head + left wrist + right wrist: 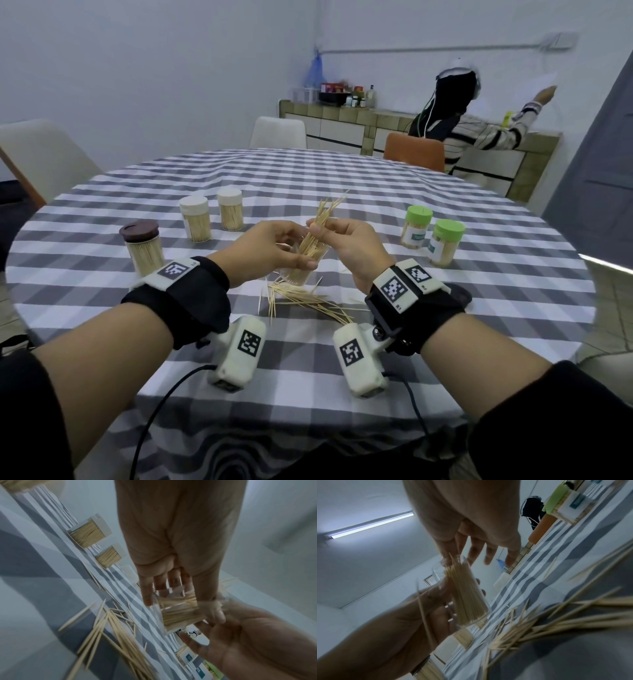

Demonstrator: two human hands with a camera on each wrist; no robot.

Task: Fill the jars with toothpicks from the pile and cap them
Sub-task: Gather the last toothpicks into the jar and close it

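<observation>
My left hand (pixel 287 255) grips a clear lidless jar (pixel 301 270) just above the table, tilted, with toothpicks inside. My right hand (pixel 325 229) pinches a bundle of toothpicks (pixel 323 214) whose lower ends stand in the jar's mouth. In the left wrist view the left hand's fingers (pixel 147 595) wrap the jar (pixel 180 611), and the right hand (pixel 240 635) is beside it. The right wrist view shows the jar (pixel 467 596) and my right hand's fingertips (pixel 448 555) at the toothpick tops. The loose toothpick pile (pixel 301 301) lies on the cloth under my hands.
Capped, filled jars stand around: a brown-lidded one (pixel 142 250) at the left, two white-lidded (pixel 195 219) (pixel 231 212) behind, two green-lidded (pixel 418 226) (pixel 445 243) at the right. The round table has a checked cloth (pixel 342 178). Another person (pixel 459 130) stands at the far counter.
</observation>
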